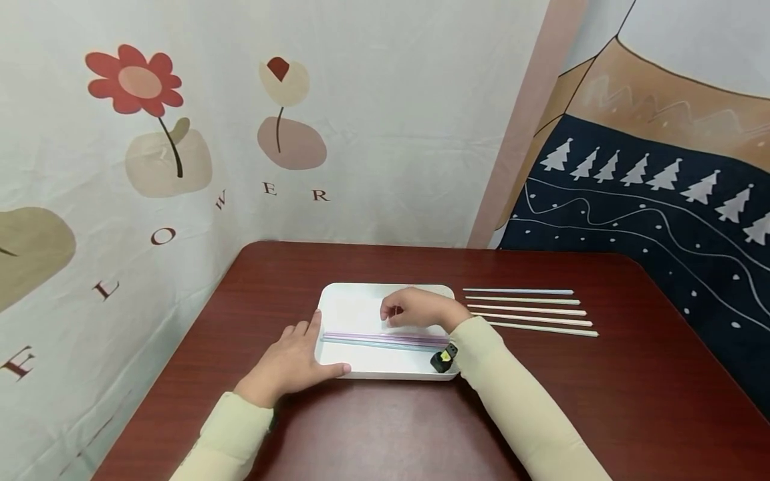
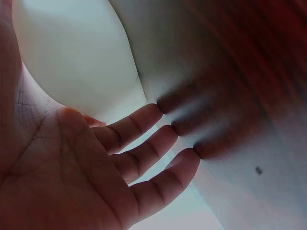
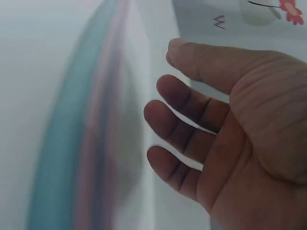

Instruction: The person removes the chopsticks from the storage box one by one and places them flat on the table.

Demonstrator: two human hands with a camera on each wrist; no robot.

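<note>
A white rectangular tray point(image 1: 355, 308) lies on the table. Purple straws point(image 1: 373, 337) and a light blue straw point(image 1: 379, 345) lie side by side across it, also visible as blurred blue point(image 3: 64, 143) and purple point(image 3: 88, 158) bands in the right wrist view. My left hand point(image 1: 295, 361) rests at the tray's left edge with fingers extended and the thumb along the near rim. Over the tray, just beyond the straws, hovers my right hand point(image 1: 418, 308). Its fingers point(image 3: 168, 120) bend loosely, apart from the thumb, and nothing is seen between them.
Several pale straws point(image 1: 523, 310) lie in spaced rows on the brown table point(image 1: 601, 401), right of the tray. A black device with a yellow mark point(image 1: 444, 359) sits at the right wrist. A printed curtain point(image 1: 385, 133) hangs behind the table.
</note>
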